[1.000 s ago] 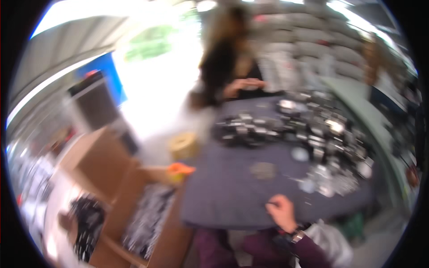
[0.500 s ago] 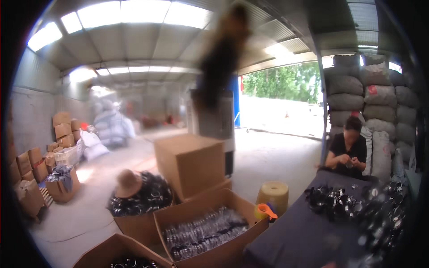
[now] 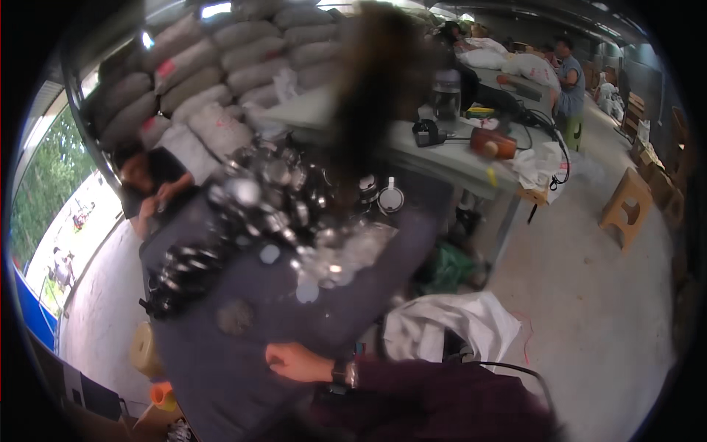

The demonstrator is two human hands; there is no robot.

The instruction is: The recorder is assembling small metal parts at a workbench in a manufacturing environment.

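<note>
My right hand (image 3: 298, 363), in a maroon sleeve with a dark band at the wrist, reaches in from the lower right over a dark cloth-covered table (image 3: 221, 376). Its fingers are curled in, and whatever they may hold is hidden. My left hand is out of sight. Beyond the right hand lies a blurred heap of shiny round pieces (image 3: 346, 250) with black parts. Flat pale discs (image 3: 307, 292) rest at its near side, apart from the hand. A round pale-rimmed piece with a tab (image 3: 390, 197) sits at the far side.
A seated person (image 3: 151, 180) in black works at the table's left edge. Stacked sacks (image 3: 213, 66) rise behind. A pale table (image 3: 471, 158) carries cables and a bottle. White sacking (image 3: 453, 324) bunches beside me; a stool (image 3: 626, 206) stands right. A dark blur (image 3: 372, 96) covers the upper middle.
The view has swung right and tilted, from the cartons and doorway to the table and its heap. My right hand and sleeve have come into sight.
</note>
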